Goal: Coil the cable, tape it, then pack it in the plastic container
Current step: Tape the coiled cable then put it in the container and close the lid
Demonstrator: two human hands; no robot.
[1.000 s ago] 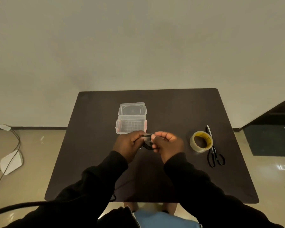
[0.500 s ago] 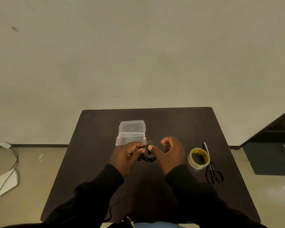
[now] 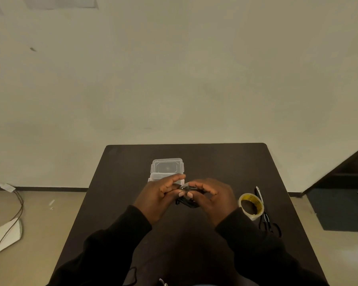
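Both hands hold a small black coiled cable above the middle of the dark table. My left hand pinches the coil from the left. My right hand grips it from the right, thumbs meeting over a strip of clear tape on the coil. Most of the cable is hidden by my fingers. Just behind my hands sits the clear plastic container with its lid flipped open toward the back. Its front is partly covered by my left fingers.
A roll of clear tape lies right of my right hand. Black scissors lie just past it, near the table's right edge. On the floor at left are a white device and loose wires.
The camera tilted up, so the table sits lower in view. My hands drew closer together over the coil, and my right fingers closed onto it.
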